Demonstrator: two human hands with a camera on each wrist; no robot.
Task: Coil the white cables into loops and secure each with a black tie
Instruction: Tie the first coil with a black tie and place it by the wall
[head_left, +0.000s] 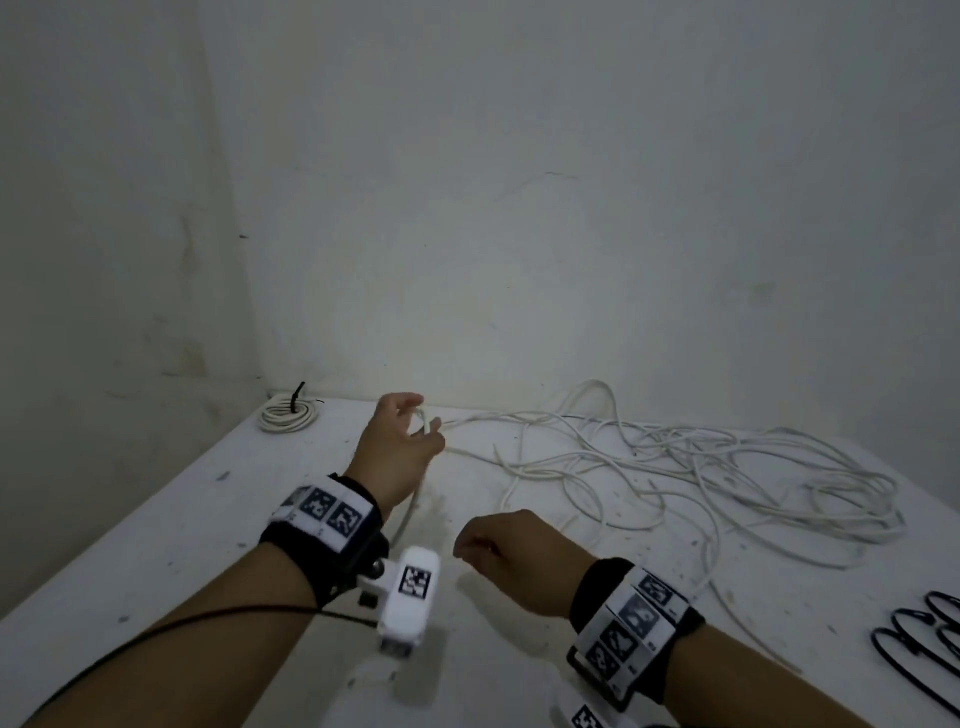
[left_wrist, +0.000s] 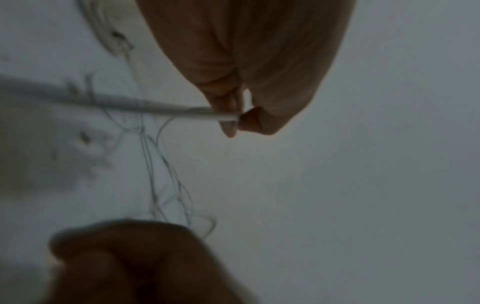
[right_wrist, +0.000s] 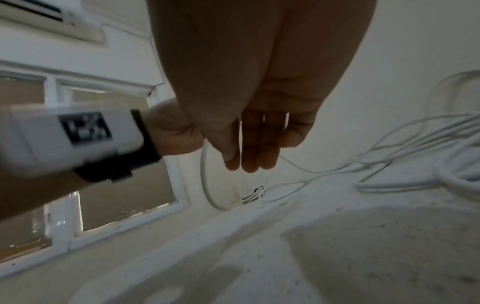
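Note:
A long white cable (head_left: 675, 467) lies tangled across the right half of the white table (head_left: 182, 519). My left hand (head_left: 410, 431) is raised over the table's far middle and pinches one strand of that cable (left_wrist: 182, 111) between thumb and fingers (left_wrist: 230, 125); the strand hangs down under the wrist (right_wrist: 205, 174). My right hand (head_left: 498, 545) hovers nearer to me, fingers (right_wrist: 249, 148) straight and relaxed, holding nothing. A coiled white cable (head_left: 288, 413) with a black tie on it rests in the far left corner. Several black ties (head_left: 930, 634) lie at the right edge.
Walls close off the table at the back and on the left. A window (right_wrist: 103, 185) shows in the right wrist view beyond the table's left side. The table's surface is speckled with dirt.

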